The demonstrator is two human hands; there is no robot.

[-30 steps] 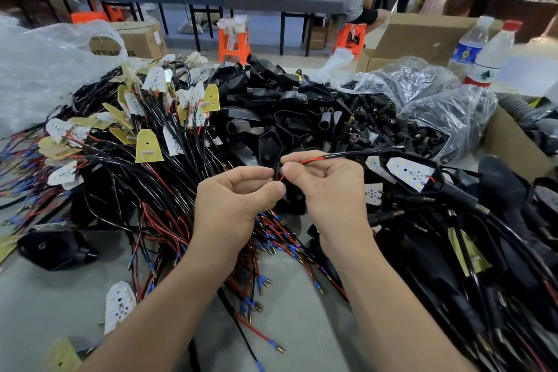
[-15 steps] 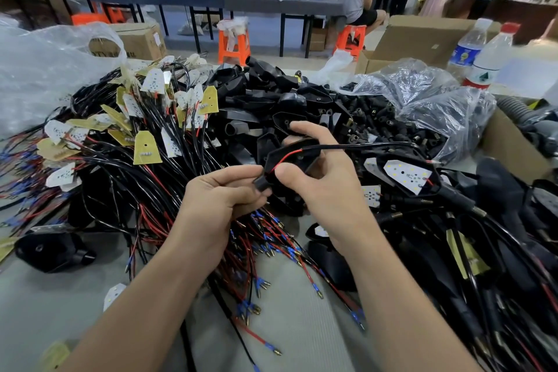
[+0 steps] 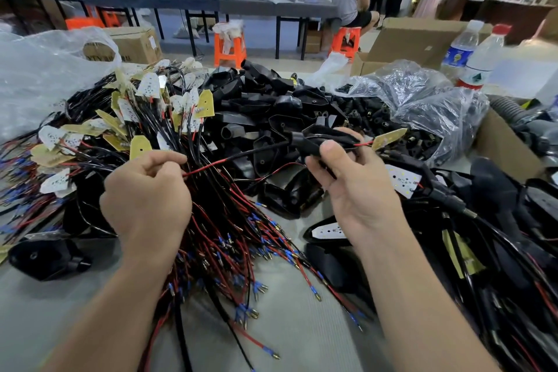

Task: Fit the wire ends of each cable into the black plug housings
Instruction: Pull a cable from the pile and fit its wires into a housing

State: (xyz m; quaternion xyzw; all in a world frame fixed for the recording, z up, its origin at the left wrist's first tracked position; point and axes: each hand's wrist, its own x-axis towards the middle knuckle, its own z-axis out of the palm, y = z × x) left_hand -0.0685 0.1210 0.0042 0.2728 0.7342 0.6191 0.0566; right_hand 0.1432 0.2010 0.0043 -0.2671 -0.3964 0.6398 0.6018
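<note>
My right hand grips a black plug housing above the table's middle. A black cable with a red wire runs through the housing. A small yellow circuit board on that cable sticks out of the housing to the right. My left hand pinches the red wire's end, drawn out to the left of the housing. Below both hands lies a bundle of red and black cables with blue-sleeved brass ends. A heap of empty black housings lies behind the hands.
Cables with white and yellow boards pile up at left. A clear bag of small black parts lies at right, by a cardboard box and two bottles. Finished housings with cables crowd the right side. One loose housing sits near left. People stand behind.
The hands have moved apart: my left hand drew the red wire leftward through the housing, and my right hand carried the housing to the right until the yellow board reached its end.
</note>
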